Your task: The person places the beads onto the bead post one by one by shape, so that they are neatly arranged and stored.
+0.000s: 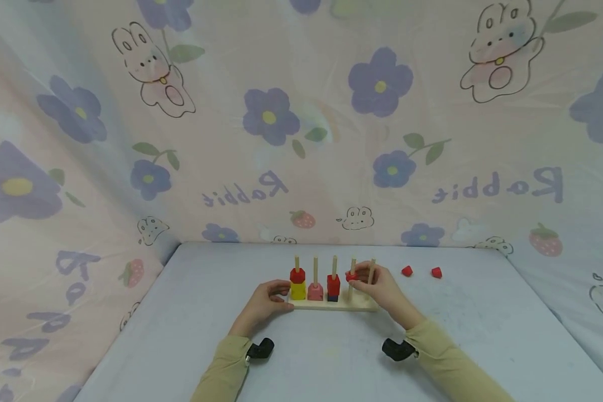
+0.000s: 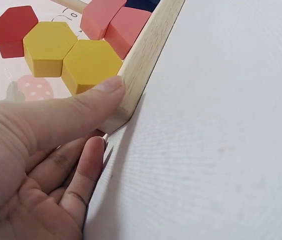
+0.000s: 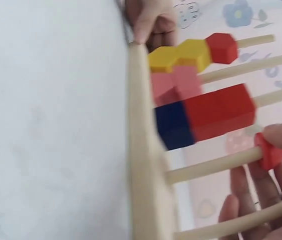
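Note:
A wooden peg stand (image 1: 334,306) with several upright pegs rests on the table. My left hand (image 1: 265,301) grips its left end, thumb (image 2: 93,102) on the corner of the base. Around the fourth peg, near its top, a small red block (image 3: 273,154) is pinched between the thumb and fingers of my right hand (image 1: 380,286). The first peg carries yellow blocks (image 2: 92,65) under a red block (image 1: 297,275). Pink blocks (image 1: 315,292) sit on the second peg; on the third, red (image 1: 334,283) stands over dark blue (image 3: 174,125). The fifth peg (image 1: 372,272) is bare.
Two small red blocks, one nearer (image 1: 406,271) and one farther right (image 1: 436,272), lie on the white table (image 1: 326,357) beyond my right hand. A printed curtain (image 1: 321,156) hangs along the back and sides.

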Tool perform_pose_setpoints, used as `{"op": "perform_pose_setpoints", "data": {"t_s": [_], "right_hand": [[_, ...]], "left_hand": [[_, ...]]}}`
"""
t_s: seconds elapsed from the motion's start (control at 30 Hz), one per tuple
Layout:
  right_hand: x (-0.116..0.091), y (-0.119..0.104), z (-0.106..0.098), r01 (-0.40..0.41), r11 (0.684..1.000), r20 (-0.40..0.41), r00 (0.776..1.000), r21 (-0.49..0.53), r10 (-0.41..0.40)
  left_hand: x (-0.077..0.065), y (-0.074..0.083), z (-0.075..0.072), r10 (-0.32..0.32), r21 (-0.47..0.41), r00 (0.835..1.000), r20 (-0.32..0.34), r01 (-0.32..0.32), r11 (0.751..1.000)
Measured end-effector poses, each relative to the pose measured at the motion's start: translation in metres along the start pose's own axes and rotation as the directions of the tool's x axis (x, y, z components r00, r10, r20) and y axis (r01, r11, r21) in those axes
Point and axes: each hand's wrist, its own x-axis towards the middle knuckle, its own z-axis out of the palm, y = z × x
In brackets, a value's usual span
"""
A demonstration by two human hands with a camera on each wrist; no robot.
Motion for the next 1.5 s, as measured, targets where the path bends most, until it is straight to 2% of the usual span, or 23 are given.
{"op": "perform_pose_setpoints", "data": {"t_s": [0.1,0.3,0.6,0.7,0.83,0.9,1.1,1.2,1.4,1.5], "right_hand": [[-0.001,0.016,0.001,-0.022,0.997,0.025,0.999,-0.069,0.024],[0.000,0.032,0.002,0.002,0.985,0.036,0.999,-0.171,0.004],[-0.006,0.031,-0.001,0.065,0.972,0.056,0.997,-0.226,-0.054],[-0.014,0.022,-0.008,0.094,0.973,0.071,0.994,-0.210,-0.081],[-0.017,0.021,-0.030,0.161,0.967,0.081,0.986,-0.198,-0.147],[-0.014,0.029,-0.044,0.173,0.960,0.049,0.985,-0.221,-0.166],[-0.016,0.026,-0.085,0.175,0.940,-0.055,0.979,-0.292,-0.199],[-0.017,0.024,-0.103,0.180,0.916,-0.091,0.970,-0.359,-0.226],[-0.016,0.033,-0.136,0.145,0.843,-0.155,0.953,-0.519,-0.259],[-0.015,0.039,-0.148,0.120,0.828,-0.164,0.955,-0.548,-0.247]], "left_hand": [[0.000,-0.001,0.001,-0.001,-0.005,1.000,-0.003,0.001,1.000],[0.001,0.000,0.002,0.003,-0.004,1.000,0.001,-0.003,1.000],[0.001,0.001,0.003,-0.007,-0.015,1.000,0.003,0.007,1.000],[0.002,-0.001,0.003,-0.006,-0.011,1.000,0.001,0.006,1.000],[0.002,-0.002,0.003,-0.012,-0.007,1.000,-0.001,0.012,1.000],[0.001,-0.001,0.002,-0.014,-0.008,1.000,-0.002,0.014,1.000],[0.002,-0.001,0.000,-0.016,-0.002,1.000,-0.006,0.016,1.000],[0.002,-0.002,0.000,-0.014,-0.003,1.000,-0.006,0.014,1.000],[0.002,-0.004,0.000,-0.006,-0.020,1.000,0.001,0.006,1.000],[0.002,-0.004,0.001,0.002,-0.020,1.000,0.004,-0.002,1.000]]}}
